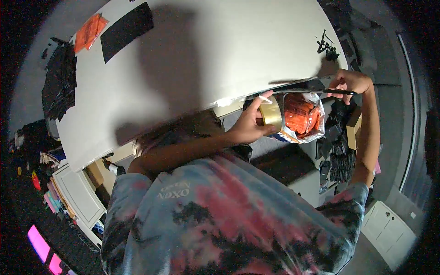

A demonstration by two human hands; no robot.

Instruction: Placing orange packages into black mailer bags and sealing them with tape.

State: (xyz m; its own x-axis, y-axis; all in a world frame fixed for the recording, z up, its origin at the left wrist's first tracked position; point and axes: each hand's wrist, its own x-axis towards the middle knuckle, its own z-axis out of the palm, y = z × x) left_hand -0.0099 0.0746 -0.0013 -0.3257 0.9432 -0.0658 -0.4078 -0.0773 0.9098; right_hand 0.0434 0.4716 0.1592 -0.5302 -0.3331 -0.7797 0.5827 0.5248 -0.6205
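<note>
My left hand (250,126) is wrapped round a roll of yellowish clear tape (271,114), just off the table's near edge. A small white strip (265,99) shows by its index finger. My right hand (350,84), farther right, is closed on the black handle of a thin, long-bladed tool (316,91). Seen edge-on, the tool could be a knife or scissors; its blade points left toward the tape. Below the blade, right of the roll, an open white bag (319,132) contains orange packets (300,114).
The white table (238,50) carries a black sheet (127,31), orange packets (90,31) and a pile of black sheets (59,80) at left. Black scraps (327,47) lie at its right. Stacked black items (343,167) and a cardboard box (354,127) stand beside my right forearm.
</note>
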